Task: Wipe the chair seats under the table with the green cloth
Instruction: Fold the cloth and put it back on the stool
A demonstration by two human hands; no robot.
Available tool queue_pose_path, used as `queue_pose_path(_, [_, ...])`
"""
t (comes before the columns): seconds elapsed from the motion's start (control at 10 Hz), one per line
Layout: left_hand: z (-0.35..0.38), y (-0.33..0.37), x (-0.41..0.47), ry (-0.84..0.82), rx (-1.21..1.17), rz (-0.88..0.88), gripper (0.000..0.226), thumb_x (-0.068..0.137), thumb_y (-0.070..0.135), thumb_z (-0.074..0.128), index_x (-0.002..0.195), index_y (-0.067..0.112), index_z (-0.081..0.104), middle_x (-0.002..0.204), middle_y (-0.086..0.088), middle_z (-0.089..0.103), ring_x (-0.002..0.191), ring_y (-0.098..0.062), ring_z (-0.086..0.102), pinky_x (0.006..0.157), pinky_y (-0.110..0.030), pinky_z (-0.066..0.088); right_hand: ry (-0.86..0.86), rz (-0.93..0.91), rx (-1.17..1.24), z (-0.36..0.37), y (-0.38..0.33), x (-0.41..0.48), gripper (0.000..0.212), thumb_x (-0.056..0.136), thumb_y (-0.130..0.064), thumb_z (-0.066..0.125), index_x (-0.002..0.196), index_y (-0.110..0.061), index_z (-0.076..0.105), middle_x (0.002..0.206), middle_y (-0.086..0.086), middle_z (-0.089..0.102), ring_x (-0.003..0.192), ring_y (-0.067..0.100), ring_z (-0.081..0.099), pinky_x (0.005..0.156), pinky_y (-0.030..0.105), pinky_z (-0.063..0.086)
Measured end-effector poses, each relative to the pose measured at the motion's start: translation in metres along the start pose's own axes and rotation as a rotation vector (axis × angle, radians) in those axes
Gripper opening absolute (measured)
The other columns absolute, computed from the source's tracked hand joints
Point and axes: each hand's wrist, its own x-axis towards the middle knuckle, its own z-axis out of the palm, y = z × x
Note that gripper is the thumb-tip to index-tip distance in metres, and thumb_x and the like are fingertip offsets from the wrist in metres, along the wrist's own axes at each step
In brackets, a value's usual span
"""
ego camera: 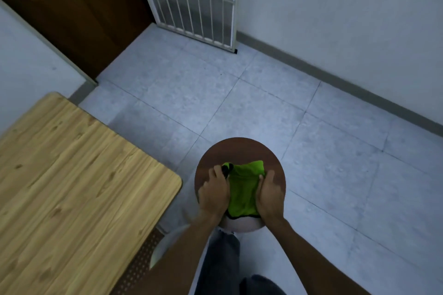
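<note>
A round brown stool seat stands on the tiled floor to the right of the table. The green cloth, edged in black, lies bunched on the seat. My left hand holds the cloth's left side and my right hand holds its right side. Both hands press it against the seat. The near edge of the seat is hidden by my hands and the cloth.
A light wooden table fills the left side, its corner close to the stool. Part of another seat shows under the table's near edge. A white barred gate and a dark wooden door stand at the back. My legs are below.
</note>
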Motion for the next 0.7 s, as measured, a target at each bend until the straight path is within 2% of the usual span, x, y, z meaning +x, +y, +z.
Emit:
queue_pose_path(0.1, [0.014, 0.001, 0.017, -0.003, 0.041, 0.006, 0.029, 0.093, 0.035, 0.056, 0.110, 0.011, 0.051, 0.097, -0.008, 0.060, 0.073, -0.025, 0.064, 0.042, -0.032, 0.045, -0.058, -0.056, -0.131, 0.014, 0.014, 0.024, 0.018, 0.101, -0.028, 0.038, 0.098, -0.011, 0.042, 0.059, 0.010, 0.060, 0.052, 0.032, 0.059, 0.048, 0.036, 0.044])
queue_pose_path(0.2, [0.027, -0.008, 0.024, -0.023, 0.118, -0.003, 0.038, 0.095, 0.039, 0.048, 0.120, 0.009, 0.052, 0.103, -0.011, 0.059, 0.086, -0.028, 0.061, 0.058, -0.037, 0.053, -0.033, -0.126, -0.182, 0.020, 0.022, 0.033, 0.022, 0.100, -0.029, 0.037, 0.092, -0.010, 0.045, 0.063, 0.010, 0.060, 0.048, 0.033, 0.057, 0.044, 0.030, 0.034])
queue_pose_path(0.3, [0.039, -0.015, 0.022, 0.009, 0.176, -0.014, 0.045, 0.096, 0.041, 0.044, 0.122, 0.006, 0.054, 0.102, -0.013, 0.059, 0.089, -0.030, 0.057, 0.072, -0.041, 0.051, 0.015, -0.241, -0.322, 0.024, 0.030, 0.035, 0.027, 0.097, -0.032, 0.037, 0.083, -0.011, 0.047, 0.074, 0.007, 0.054, 0.040, 0.024, 0.049, 0.039, 0.025, 0.024])
queue_pose_path(0.4, [0.041, -0.012, 0.025, 0.004, 0.182, -0.052, 0.046, 0.097, 0.043, 0.042, 0.121, 0.006, 0.055, 0.101, -0.013, 0.058, 0.089, -0.030, 0.056, 0.075, -0.042, 0.049, 0.030, -0.247, -0.441, 0.025, 0.032, 0.039, 0.025, 0.096, -0.028, 0.043, 0.079, -0.012, 0.052, 0.074, 0.006, 0.053, 0.036, 0.018, 0.041, 0.036, 0.023, 0.021])
queue_pose_path(0.5, [0.038, -0.009, 0.023, -0.025, 0.179, -0.075, 0.048, 0.097, 0.048, 0.037, 0.120, 0.009, 0.054, 0.102, -0.012, 0.056, 0.090, -0.030, 0.053, 0.077, -0.041, 0.048, -0.025, -0.275, -0.439, 0.022, 0.034, 0.041, 0.020, 0.093, -0.027, 0.049, 0.082, -0.011, 0.053, 0.075, 0.006, 0.054, 0.036, 0.018, 0.044, 0.036, 0.023, 0.020])
queue_pose_path(0.6, [0.027, -0.017, 0.018, -0.056, 0.184, -0.113, 0.052, 0.094, 0.055, 0.034, 0.115, 0.012, 0.054, 0.104, -0.011, 0.056, 0.093, -0.029, 0.054, 0.077, -0.041, 0.049, -0.120, -0.262, -0.407, 0.015, 0.029, 0.044, 0.018, 0.091, -0.026, 0.060, 0.086, -0.010, 0.053, 0.076, 0.008, 0.058, 0.042, 0.023, 0.053, 0.037, 0.023, 0.024])
queue_pose_path(0.7, [0.006, -0.016, -0.005, -0.095, 0.222, -0.161, 0.056, 0.092, 0.057, 0.030, 0.102, 0.011, 0.061, 0.105, -0.015, 0.063, 0.096, -0.035, 0.060, 0.079, -0.047, 0.050, -0.177, -0.219, -0.295, -0.008, 0.027, 0.039, 0.028, 0.093, -0.035, 0.055, 0.101, -0.009, 0.054, 0.088, 0.011, 0.059, 0.063, 0.030, 0.062, 0.045, 0.032, 0.043])
